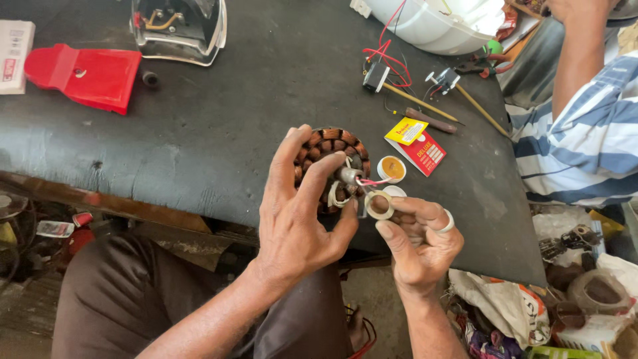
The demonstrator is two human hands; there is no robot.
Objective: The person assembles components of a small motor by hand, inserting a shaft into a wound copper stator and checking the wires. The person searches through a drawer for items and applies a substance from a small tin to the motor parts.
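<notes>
The left hand (pixel 292 219) clamps its fingers around a dense, rigid copper-wound stator (pixel 330 154) by its rim, sparing fragile windings, while the right hand (pixel 415 242) pinches a light tape roll (pixel 379 205).

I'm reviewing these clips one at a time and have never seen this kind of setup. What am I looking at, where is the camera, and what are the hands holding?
There is no machine here: one camera sits on a person's head and looks down at their own bare hands. The left hand holds a round motor winding of copper coils, with thin wires coming from its middle. The right hand, wearing a ring, pinches a small roll of tape against it. On the dark worktable lie a red plastic cover, a clear housing, a small open tin, a red and yellow packet and a white bowl-shaped shell. The striped sleeve on the right belongs to someone else.
</notes>
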